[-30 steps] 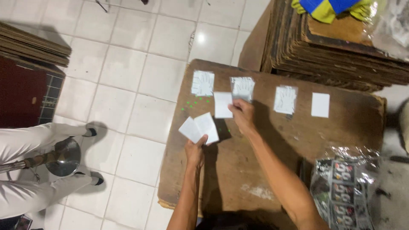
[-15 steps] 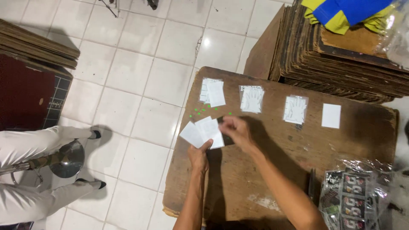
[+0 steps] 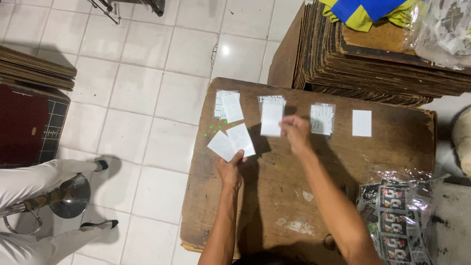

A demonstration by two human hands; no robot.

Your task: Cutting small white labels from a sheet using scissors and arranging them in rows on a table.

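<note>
My left hand [image 3: 230,172] holds a small fan of white cards [image 3: 231,142] above the worn wooden table [image 3: 274,196]. My right hand [image 3: 296,132] pinches one white card [image 3: 271,119] over the second of several small piles in a row: a left pile [image 3: 226,104], a middle pile [image 3: 272,99] mostly covered by the held card, a clear packet with pale contents [image 3: 323,119], and a single white card [image 3: 362,123] at the right.
Stacked brown boards [image 3: 373,68] rise behind the table with a blue-and-yellow cloth [image 3: 365,11] on top. Printed plastic packets [image 3: 397,216] lie at the table's right front. A person in white trousers [image 3: 34,186] sits left by a metal stool base [image 3: 68,196].
My right hand took a card from the fan in my left hand and carried it right, to the second pile. A card now lies on the left pile.
</note>
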